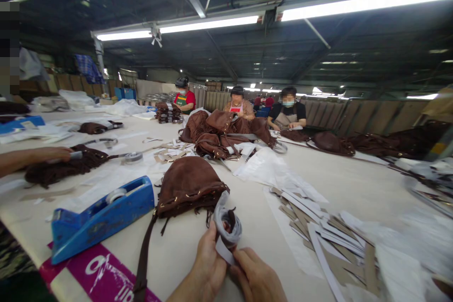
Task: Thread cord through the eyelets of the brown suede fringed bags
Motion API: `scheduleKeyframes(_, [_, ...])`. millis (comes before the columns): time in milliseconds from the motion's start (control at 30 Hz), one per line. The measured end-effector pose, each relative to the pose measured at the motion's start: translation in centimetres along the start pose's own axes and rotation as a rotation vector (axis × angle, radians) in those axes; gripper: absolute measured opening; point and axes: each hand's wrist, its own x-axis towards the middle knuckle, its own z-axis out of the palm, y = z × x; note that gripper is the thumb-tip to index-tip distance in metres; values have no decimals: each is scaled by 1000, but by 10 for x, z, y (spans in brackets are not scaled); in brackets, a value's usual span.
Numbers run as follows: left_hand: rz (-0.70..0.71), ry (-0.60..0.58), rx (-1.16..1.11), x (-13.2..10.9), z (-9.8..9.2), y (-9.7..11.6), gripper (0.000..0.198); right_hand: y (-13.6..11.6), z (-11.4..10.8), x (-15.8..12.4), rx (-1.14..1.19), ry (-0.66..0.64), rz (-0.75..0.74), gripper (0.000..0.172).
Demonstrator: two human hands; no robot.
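Observation:
A brown bag (191, 181) with gold eyelets and fringe lies on the table in front of me. From its right side runs a strap wrapped in greyish film, wound into a coil (233, 233). My left hand (209, 259) is closed around the coil's left and lower side. My right hand (260, 273) pinches the flat pale end of the wrapping below the coil; its fingertips are partly hidden. A brown strap (144, 250) hangs down from the bag's left side. Left of the bag stands a blue tape dispenser (102, 217) with a tape roll.
More brown bags (226, 130) are heaped mid-table. Cardboard and paper strips (336, 240) lie at right beside crumpled plastic sheets (417, 231). Another person's hand (62, 155) works over a fringed bag (76, 165) at left. Several people sit across the table (311, 177).

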Motion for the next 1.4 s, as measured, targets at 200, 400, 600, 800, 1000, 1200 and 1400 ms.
scheduleKeyframes(200, [-4,29,6,3,2,0,33,1,-10,-1,-114,43,-37,10])
scheduleKeyframes(400, [-30,48,26,6,-1,-1,36,7,-53,11,154,-198,200,13])
scheduleKeyframes(600, [-26,73,30,6,0,-2,29,67,-106,4,-397,284,382,30])
scheduleKeyframes(800, [-12,62,76,7,1,-4,30,3,-44,8,204,-156,352,20])
scheduleKeyframes(1000, [100,11,238,8,-6,-7,27,-28,-6,12,336,-236,293,16])
scheduleKeyframes(1200, [476,-124,663,7,-20,12,42,-4,-29,12,800,-307,483,35])
scheduleKeyframes(1400, [538,-160,857,1,-19,32,57,2,-45,26,1050,-314,729,54])
